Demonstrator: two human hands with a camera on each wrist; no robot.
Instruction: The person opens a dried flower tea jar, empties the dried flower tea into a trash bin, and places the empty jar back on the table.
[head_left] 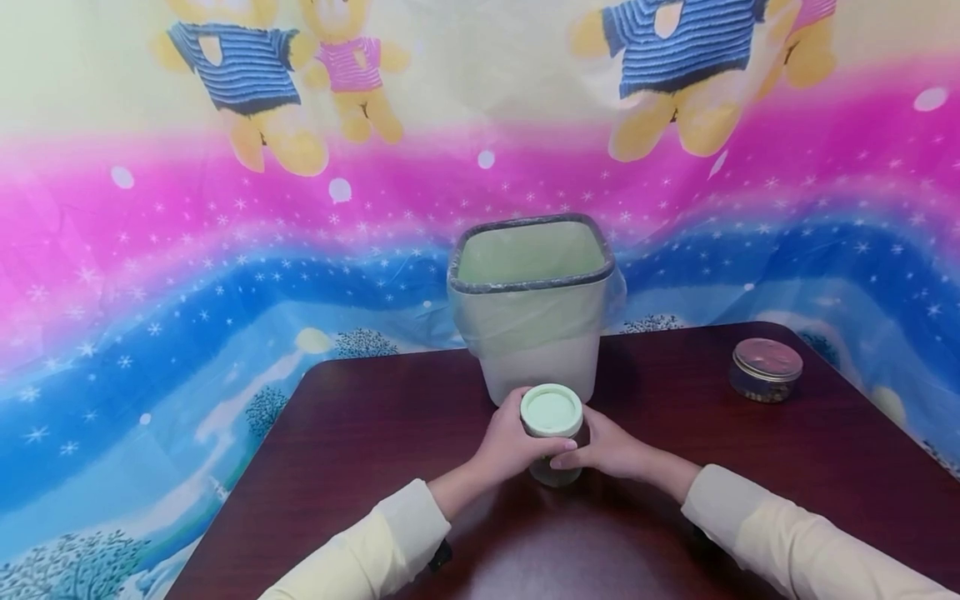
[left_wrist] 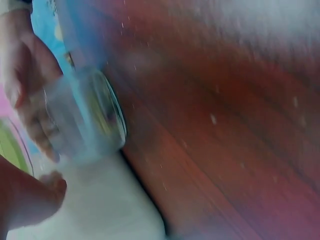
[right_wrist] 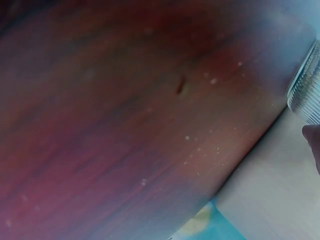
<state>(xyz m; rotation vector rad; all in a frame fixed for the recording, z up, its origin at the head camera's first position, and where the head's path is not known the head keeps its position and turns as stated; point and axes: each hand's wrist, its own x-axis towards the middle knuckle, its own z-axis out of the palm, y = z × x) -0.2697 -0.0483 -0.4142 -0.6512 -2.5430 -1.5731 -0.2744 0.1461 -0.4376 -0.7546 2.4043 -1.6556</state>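
A clear glass jar (head_left: 556, 476) with a pale green lid (head_left: 551, 410) stands upright over the table in front of the bin. From its left side my left hand (head_left: 508, 435) grips it just below the lid. On the opposite side my right hand (head_left: 613, 443) holds it too, and the two thumbs come close together at the front. The left wrist view shows the jar's blurred bottom end, with something yellowish seen through the glass. Only ribbed glass of the jar (right_wrist: 309, 92) and one fingertip (right_wrist: 313, 137) show at the right wrist view's edge.
Directly behind the jar stands a white bin (head_left: 536, 350) with a dark rim and a translucent liner. A round tin (head_left: 767, 371) with a pinkish lid sits at the table's back right. The dark red wooden table (head_left: 390, 433) meets a patterned curtain (head_left: 187, 250) behind.
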